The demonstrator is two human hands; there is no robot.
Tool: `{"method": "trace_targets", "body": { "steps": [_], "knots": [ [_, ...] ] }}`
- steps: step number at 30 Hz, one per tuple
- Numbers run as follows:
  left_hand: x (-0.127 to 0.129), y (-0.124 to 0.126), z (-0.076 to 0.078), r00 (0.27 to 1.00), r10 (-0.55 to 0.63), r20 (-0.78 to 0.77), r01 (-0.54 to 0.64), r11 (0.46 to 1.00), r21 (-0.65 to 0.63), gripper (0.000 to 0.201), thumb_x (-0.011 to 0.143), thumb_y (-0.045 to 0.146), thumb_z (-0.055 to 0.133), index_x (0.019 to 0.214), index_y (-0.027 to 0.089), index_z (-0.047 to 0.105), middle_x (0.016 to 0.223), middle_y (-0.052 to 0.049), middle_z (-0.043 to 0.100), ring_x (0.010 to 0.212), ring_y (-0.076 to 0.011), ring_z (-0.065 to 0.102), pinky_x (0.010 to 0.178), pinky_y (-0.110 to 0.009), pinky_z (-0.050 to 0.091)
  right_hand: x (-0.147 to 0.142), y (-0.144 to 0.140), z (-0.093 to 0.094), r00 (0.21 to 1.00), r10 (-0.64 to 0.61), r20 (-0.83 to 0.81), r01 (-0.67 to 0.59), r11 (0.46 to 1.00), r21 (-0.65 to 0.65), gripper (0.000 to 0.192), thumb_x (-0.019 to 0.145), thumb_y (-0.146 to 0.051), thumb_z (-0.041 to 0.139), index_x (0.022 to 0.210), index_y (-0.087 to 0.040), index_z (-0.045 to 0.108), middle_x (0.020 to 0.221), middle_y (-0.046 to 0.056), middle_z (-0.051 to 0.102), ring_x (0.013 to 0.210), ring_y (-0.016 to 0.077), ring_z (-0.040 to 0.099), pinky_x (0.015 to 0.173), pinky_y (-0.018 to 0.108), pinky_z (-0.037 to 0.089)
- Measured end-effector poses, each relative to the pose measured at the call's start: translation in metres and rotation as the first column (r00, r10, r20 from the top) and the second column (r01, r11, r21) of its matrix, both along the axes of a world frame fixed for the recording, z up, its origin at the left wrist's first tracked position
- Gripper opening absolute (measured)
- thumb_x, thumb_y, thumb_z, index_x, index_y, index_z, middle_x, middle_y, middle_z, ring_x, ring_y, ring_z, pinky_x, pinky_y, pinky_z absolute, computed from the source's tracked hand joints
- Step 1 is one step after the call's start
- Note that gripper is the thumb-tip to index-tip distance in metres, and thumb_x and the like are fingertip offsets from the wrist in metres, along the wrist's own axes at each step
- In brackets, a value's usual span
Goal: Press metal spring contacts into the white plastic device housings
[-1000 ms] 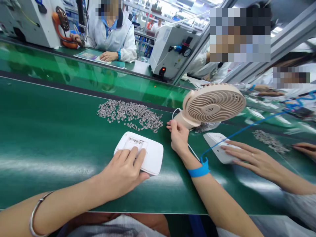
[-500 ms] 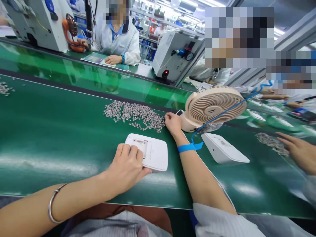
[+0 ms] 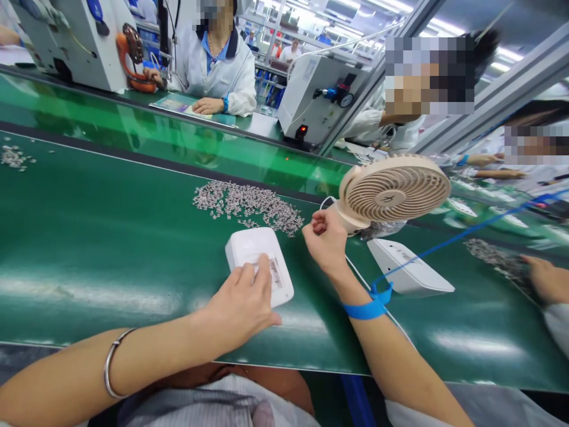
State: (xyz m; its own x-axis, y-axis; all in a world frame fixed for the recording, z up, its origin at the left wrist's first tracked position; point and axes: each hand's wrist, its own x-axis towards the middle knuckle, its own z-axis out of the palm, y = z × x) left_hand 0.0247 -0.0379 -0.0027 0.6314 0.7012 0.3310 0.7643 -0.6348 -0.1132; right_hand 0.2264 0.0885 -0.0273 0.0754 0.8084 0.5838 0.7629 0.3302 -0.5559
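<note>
— Holding what, exactly?
— My left hand [image 3: 242,305] presses flat, fingers spread, on the white box [image 3: 260,261] on the green counter [image 3: 89,237]; it now lies turned lengthwise, unlike half a second ago.
— And the other?
— My right hand [image 3: 326,240] has pulled back from the pile of small metal parts [image 3: 249,204], fingertips pinched; what they grip, I cannot tell. The fan [image 3: 393,190] bears a mark too small to read.
</note>
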Motion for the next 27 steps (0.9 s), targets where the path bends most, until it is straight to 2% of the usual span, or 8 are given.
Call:
{"method": "trace_targets", "body": {
  "steps": [2, 5, 8, 12, 15, 19, 22, 27],
  "knots": [
    [0.002, 0.002, -0.001, 0.996, 0.061, 0.071, -0.063, 0.997, 0.037, 0.061, 0.083, 0.055, 0.051, 0.111, 0.001, 0.057, 0.109, -0.021, 0.056, 0.082, -0.0244, 0.054, 0.067, -0.033, 0.045, -0.012, -0.023, 0.005, 0.985, 0.167, 0.038, -0.169, 0.984, 0.058, 0.005, 0.071, -0.017, 0.046, 0.075, -0.02, 0.046, 0.065, -0.002, 0.048, 0.055, 0.014, 0.046, 0.054, 0.026, 0.041],
    [0.001, 0.009, -0.002, 0.97, 0.114, 0.213, -0.122, 0.992, 0.024, 0.042, 0.091, 0.043, 0.04, 0.105, 0.008, 0.06, 0.09, -0.012, 0.06, 0.071, -0.0218, 0.053, 0.061, -0.033, 0.044, -0.034, -0.055, 0.013, 0.911, 0.401, 0.1, -0.409, 0.91, 0.075, 0.012, 0.081, -0.011, 0.042, 0.079, -0.019, 0.051, 0.072, 0.002, 0.051, 0.064, 0.0152, 0.05, 0.059, 0.027, 0.042],
    [-0.007, 0.017, 0.001, 0.954, 0.195, 0.227, -0.193, 0.981, -0.03, 0.039, 0.088, 0.043, 0.045, 0.108, 0.012, 0.059, 0.103, -0.012, 0.059, 0.083, -0.026, 0.054, 0.068, -0.038, 0.045, -0.049, -0.073, 0.019, 0.833, 0.544, 0.1, -0.549, 0.835, 0.032, 0.019, 0.086, -0.009, 0.039, 0.088, -0.018, 0.055, 0.076, 0.004, 0.052, 0.07, 0.0162, 0.05, 0.062, 0.028, 0.043],
    [-0.022, 0.025, 0.012, 0.996, 0.074, 0.048, -0.062, 0.975, -0.215, 0.079, 0.063, 0.062, 0.068, 0.125, 0.017, 0.049, 0.141, -0.017, 0.03, 0.122, -0.047, 0.027, 0.089, -0.056, 0.035, -0.047, -0.077, 0.022, 0.849, 0.526, 0.054, -0.527, 0.85, -0.009, 0.015, 0.088, -0.012, 0.041, 0.089, -0.019, 0.054, 0.072, 0.002, 0.05, 0.064, 0.015, 0.048, 0.058, 0.028, 0.042],
    [-0.023, 0.026, 0.017, 0.992, 0.109, -0.061, -0.122, 0.949, -0.292, 0.084, 0.058, 0.062, 0.072, 0.127, 0.02, 0.048, 0.142, -0.016, 0.028, 0.122, -0.0465, 0.028, 0.09, -0.055, 0.036, -0.041, -0.074, 0.024, 0.863, 0.506, 0.021, -0.506, 0.863, -0.009, 0.016, 0.088, -0.013, 0.042, 0.088, -0.019, 0.056, 0.073, 0.002, 0.05, 0.064, 0.015, 0.048, 0.058, 0.028, 0.042],
    [-0.009, 0.016, 0.013, 0.934, 0.344, -0.098, -0.355, 0.928, -0.118, 0.081, 0.063, 0.063, 0.068, 0.124, 0.012, 0.051, 0.133, -0.025, 0.038, 0.103, -0.0379, 0.05, 0.08, -0.046, 0.043, -0.04, -0.072, 0.023, 0.853, 0.522, 0.014, -0.522, 0.853, -0.023, 0.018, 0.089, -0.014, 0.041, 0.092, -0.02, 0.058, 0.076, 0.003, 0.052, 0.067, 0.0156, 0.051, 0.058, 0.028, 0.043],
    [-0.002, 0.007, 0.007, 0.933, 0.353, -0.069, -0.352, 0.936, 0.025, 0.081, 0.065, 0.064, 0.066, 0.123, 0.009, 0.052, 0.128, -0.028, 0.043, 0.092, -0.0341, 0.055, 0.074, -0.042, 0.044, -0.043, -0.071, 0.02, 0.858, 0.513, 0.028, -0.512, 0.858, -0.038, 0.015, 0.087, -0.014, 0.042, 0.085, -0.02, 0.056, 0.071, 0.002, 0.051, 0.063, 0.0148, 0.049, 0.057, 0.027, 0.042],
    [0.001, -0.002, 0.002, 0.939, 0.334, -0.089, -0.319, 0.937, 0.143, 0.066, 0.075, 0.057, 0.061, 0.118, 0.007, 0.056, 0.128, -0.024, 0.046, 0.099, -0.0337, 0.054, 0.077, -0.04, 0.044, -0.045, -0.068, 0.015, 0.853, 0.521, 0.006, -0.519, 0.851, -0.079, 0.013, 0.084, -0.011, 0.045, 0.075, -0.019, 0.051, 0.069, 0.0, 0.05, 0.061, 0.0134, 0.048, 0.057, 0.025, 0.041]
  ]
}}
